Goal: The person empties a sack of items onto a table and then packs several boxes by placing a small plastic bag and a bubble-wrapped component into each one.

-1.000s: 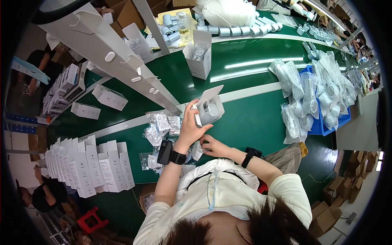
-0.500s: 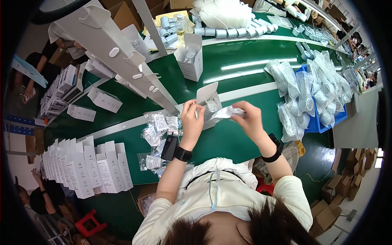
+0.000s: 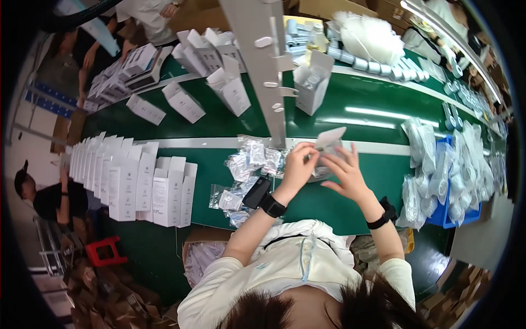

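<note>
A white carton (image 3: 332, 135) stands in front of me with its lid flap raised, partly hidden by my hands. At its left edge my left hand (image 3: 296, 171) is closed, thumb and fingers pinching the carton's side. Over the opening and right side, my right hand (image 3: 348, 174) has its fingers spread. Whatever lies inside the carton is mostly covered by the hands. Small clear bags with parts and paper (image 3: 253, 153) are heaped just left of my left hand.
Rows of upright white cartons (image 3: 121, 181) stand at the left. A blue bin (image 3: 442, 211) with bubble-wrapped items is at the right. A grey metal post (image 3: 266, 71) rises beyond the hands. Another open carton (image 3: 311, 90) stands on the far green table.
The white paper packet held in my right hand is no longer visible; that hand has moved left onto the carton with fingers spread. The view has shifted, moving the scene rightward.
</note>
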Tool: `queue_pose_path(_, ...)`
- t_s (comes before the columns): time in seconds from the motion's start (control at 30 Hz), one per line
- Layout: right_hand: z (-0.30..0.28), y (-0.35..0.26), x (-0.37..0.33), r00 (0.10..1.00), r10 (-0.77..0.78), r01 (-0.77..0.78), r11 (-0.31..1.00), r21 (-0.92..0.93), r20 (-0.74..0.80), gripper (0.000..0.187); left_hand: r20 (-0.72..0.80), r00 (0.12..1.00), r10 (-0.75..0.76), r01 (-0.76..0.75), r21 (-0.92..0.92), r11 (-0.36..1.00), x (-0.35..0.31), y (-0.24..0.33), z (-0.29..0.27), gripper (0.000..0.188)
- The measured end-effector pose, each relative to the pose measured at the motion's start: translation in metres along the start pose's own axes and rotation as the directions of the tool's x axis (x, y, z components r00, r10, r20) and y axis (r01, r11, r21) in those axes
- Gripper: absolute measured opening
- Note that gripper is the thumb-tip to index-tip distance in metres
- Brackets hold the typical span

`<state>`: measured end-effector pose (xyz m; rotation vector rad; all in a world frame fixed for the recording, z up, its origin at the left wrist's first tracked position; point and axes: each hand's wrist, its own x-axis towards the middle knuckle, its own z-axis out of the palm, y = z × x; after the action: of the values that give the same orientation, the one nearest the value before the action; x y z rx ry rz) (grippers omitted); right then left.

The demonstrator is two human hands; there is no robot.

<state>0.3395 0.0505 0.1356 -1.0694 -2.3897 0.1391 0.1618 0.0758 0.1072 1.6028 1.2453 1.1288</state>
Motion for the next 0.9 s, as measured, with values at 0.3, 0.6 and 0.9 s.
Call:
queue_pose_path(0.3,0.082,0.041,-0.041,0.76,0.524,-0.601,0.34,0.724,0.384,0.092,-0.489,0.71,0.507,0.502,0.856,0.123,-0.061,0.031,-0.282,0.091)
queue_pose_path(0.6,0.079,0.147,0.041,0.603,0.795,-0.309,0.305,0.901,-0.062,0.088,-0.674,0.739,-0.013,0.659,0.727,-0.194,-0.137,-0.008,-0.42,0.078)
queue_pose_path(0.9,0.1,0.236,0.037,0.514,0.763,-0.576,0.645,0.502,-0.391,0.095,0.107,0.969,-0.221,0.137,0.511,0.849,-0.087,0.1,-0.171,0.093)
